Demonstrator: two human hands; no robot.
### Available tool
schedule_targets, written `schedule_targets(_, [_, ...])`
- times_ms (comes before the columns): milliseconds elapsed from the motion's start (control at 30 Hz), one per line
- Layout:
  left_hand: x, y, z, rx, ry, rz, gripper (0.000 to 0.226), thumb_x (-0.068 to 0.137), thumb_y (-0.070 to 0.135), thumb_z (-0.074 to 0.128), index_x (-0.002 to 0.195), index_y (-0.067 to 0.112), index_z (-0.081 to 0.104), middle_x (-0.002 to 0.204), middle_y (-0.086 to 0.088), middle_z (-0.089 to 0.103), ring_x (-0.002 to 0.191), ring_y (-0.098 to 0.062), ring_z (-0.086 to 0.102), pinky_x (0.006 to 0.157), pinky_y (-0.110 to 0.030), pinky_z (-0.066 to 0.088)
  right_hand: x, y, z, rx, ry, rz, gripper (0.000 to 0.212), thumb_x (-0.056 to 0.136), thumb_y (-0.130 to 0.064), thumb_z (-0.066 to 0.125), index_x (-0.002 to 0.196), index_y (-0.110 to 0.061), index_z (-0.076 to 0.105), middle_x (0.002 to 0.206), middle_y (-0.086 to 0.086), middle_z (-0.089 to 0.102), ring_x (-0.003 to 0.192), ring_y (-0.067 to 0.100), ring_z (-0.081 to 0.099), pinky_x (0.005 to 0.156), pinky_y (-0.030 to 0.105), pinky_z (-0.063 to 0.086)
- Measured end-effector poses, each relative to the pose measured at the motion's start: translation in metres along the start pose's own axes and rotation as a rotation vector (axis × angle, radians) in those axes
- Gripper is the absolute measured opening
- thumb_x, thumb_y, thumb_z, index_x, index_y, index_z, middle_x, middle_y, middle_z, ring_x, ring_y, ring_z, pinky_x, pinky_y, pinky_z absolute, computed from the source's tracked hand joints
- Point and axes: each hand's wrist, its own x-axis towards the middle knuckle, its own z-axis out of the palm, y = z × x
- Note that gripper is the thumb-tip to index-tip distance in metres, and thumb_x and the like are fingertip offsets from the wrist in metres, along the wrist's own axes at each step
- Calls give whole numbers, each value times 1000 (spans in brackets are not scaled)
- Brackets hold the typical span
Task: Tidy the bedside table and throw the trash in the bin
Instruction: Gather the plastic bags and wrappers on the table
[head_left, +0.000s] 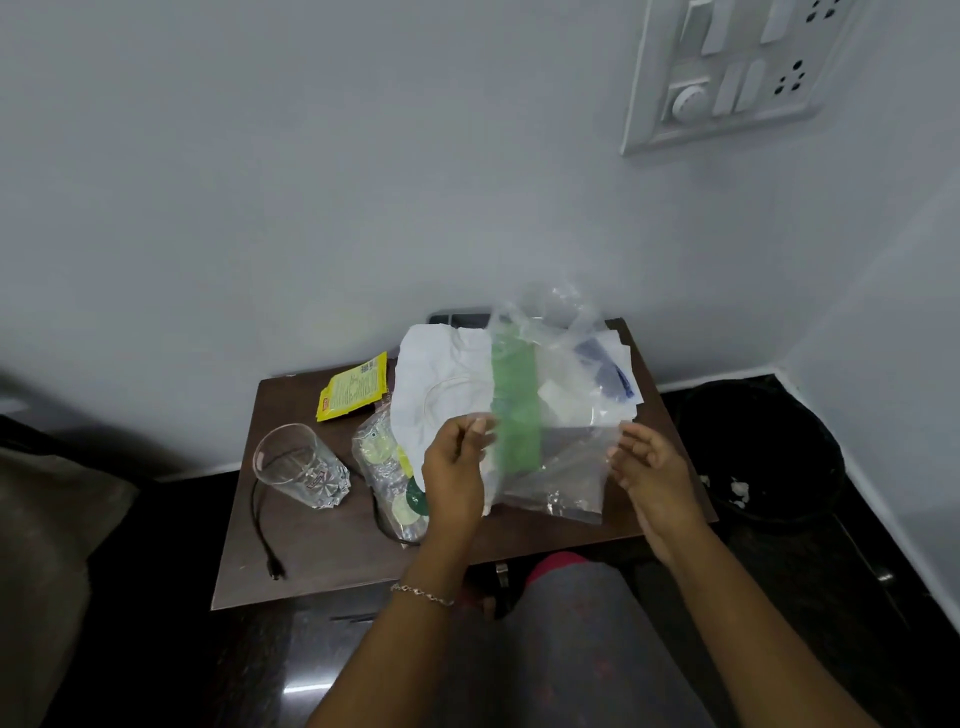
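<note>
Both hands are raised over the worktop, with a clear plastic bag that has a green band stretched between them.

- **Left hand:** the fingers pinch the bag's left edge.
- **Right hand:** the fingers are curled at the right edge and seem to grip it, but blur hides the exact contact.
- **Bag:** it hangs in the air just above the crumpled white paper, not resting on it.
- **Bin:** it stands on the floor just right of the worktop, with white scraps inside.

Step in hand, by my reading: bin the bag. Thin film catches air and drifts, so it is best to bunch it into one fist first. Then swing right and let go low inside the rim, not from above.

On the way out, keep the trailing corners clear of the tipped glass, the crushed bottle and the yellow wrapper. A black cable lies near the front-left corner.
</note>
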Motion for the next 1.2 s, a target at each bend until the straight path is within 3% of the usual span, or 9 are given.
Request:
schedule_targets(200, [-23,49,-38,-278,-324,18,10,85,10,57,95,11,59,103,-1,74,99,-18,68,83,-23,53,-44,-63,-16,97,-333,-222,81,83,17,50,127,-49,34,127,-6,60,105,13,62,86,36,53])
schedule_targets(367, [-26,75,-62,-179,-438,64,15,80,4,64,82,7,50,99,1,74,101,-18,68,86,-25,51,-58,-117,-14,-24,-359,-358,64,78,-24,62,127,-52,31,100,-7,70,95,11,65,83,30,50])
schedule_targets(500, [-25,86,-66,-51,-431,87,21,82,-7,60,103,-6,58,110,-2,72,109,-20,65,97,-37,46,-62,-139,-5,-99,-372,-390,70,64,-59,72,124,-48,38,81,-11,69,90,8,68,79,26,54])
schedule_targets(667, [-35,99,-65,-72,-519,36,46,78,-3,66,117,-11,43,125,3,65,116,-19,62,96,-33,48,-67,-141,1,-148,-358,-458,44,87,3,58,119,-26,57,113,3,61,82,5,70,70,12,51])
schedule_targets(800, [-38,113,-56,-260,-376,-5,76,74,26,77,132,10,31,122,-11,66,109,-24,65,96,-34,51,-70,-139,-6,-185,-378,-472,47,89,10,50,120,-24,59,123,-1,61,90,15,71,75,14,52])
schedule_targets(900, [-32,124,-47,-154,-280,158,72,80,4,67,135,36,32,107,-12,71,99,-21,70,87,-28,56,-72,-139,-15,-172,-420,-460,56,86,18,45,124,-23,56,119,0,62,93,20,70,77,19,55])
schedule_targets(1033, [-29,136,-36,-47,-324,279,65,82,-8,63,121,42,47,90,-1,73,86,-17,72,81,-28,57,-67,-143,-30,-44,-388,-385,34,70,-30,76,103,-28,68,102,-7,71,96,14,69,79,21,54])
schedule_targets(1100, [-28,139,-31,-39,-347,296,61,85,4,63,130,39,41,94,-6,74,93,-22,70,85,-32,56,-62,-144,-40,-79,-332,-410,52,48,-56,83,93,-30,71,93,-10,70,94,11,66,86,26,52])
schedule_targets(1200, [-25,139,-20,-50,-352,255,54,86,25,65,130,37,36,99,-8,74,93,-21,66,90,-40,53,-60,-149,-55,-122,-376,-432,49,64,-42,78,111,-35,66,115,5,64,112,20,60,99,32,47])
